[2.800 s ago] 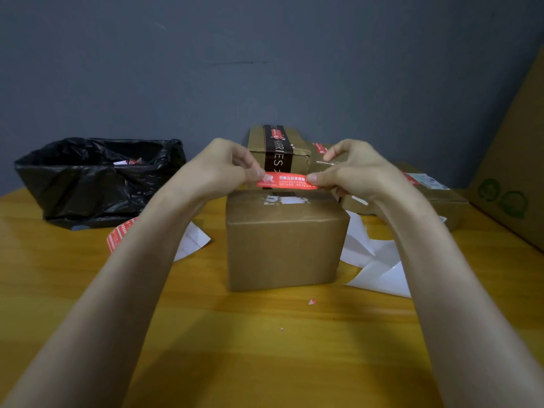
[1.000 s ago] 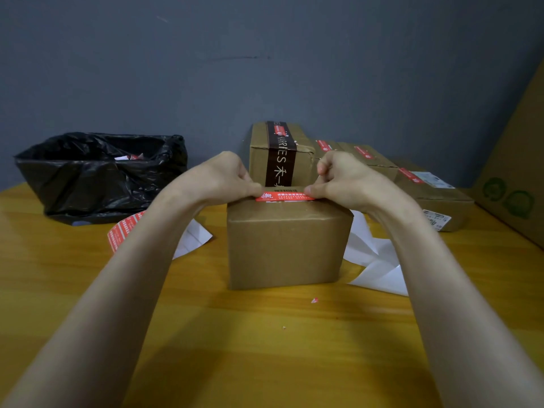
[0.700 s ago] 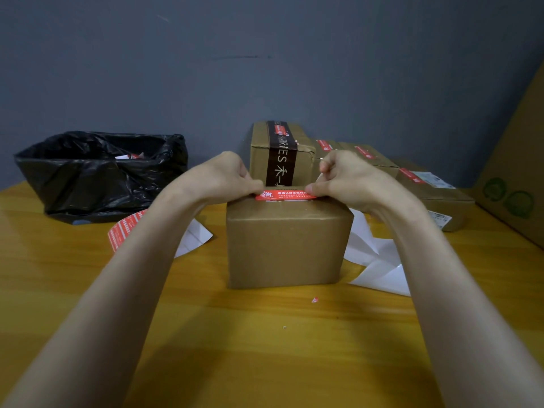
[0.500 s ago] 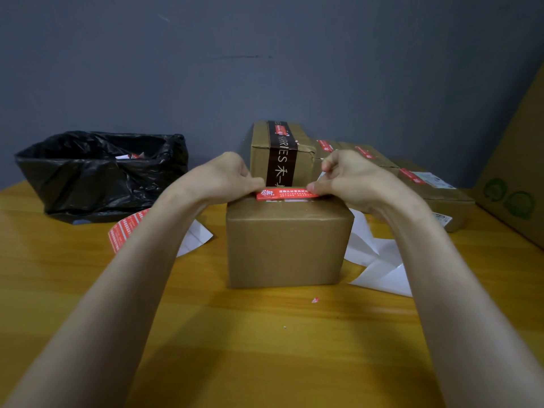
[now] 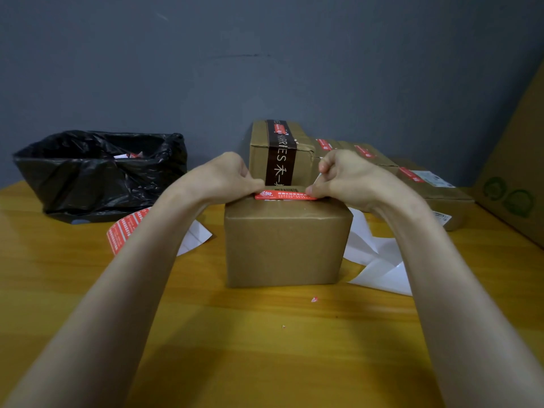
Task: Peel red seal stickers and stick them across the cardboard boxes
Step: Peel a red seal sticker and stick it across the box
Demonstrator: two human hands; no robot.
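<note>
My left hand (image 5: 226,179) and right hand (image 5: 344,179) each pinch one end of the red sticker (image 5: 284,195), held taut along the top front edge of the box (image 5: 287,245); whether it touches yet I cannot tell. If one end drops first it could land crooked or wrinkle, or the glue could cling to my fingers (image 5: 255,184). The yellow wooden surface (image 5: 265,348) also carries sealed boxes (image 5: 276,151), white backing paper (image 5: 379,260) and a black bag (image 5: 97,169), before a grey wall
</note>
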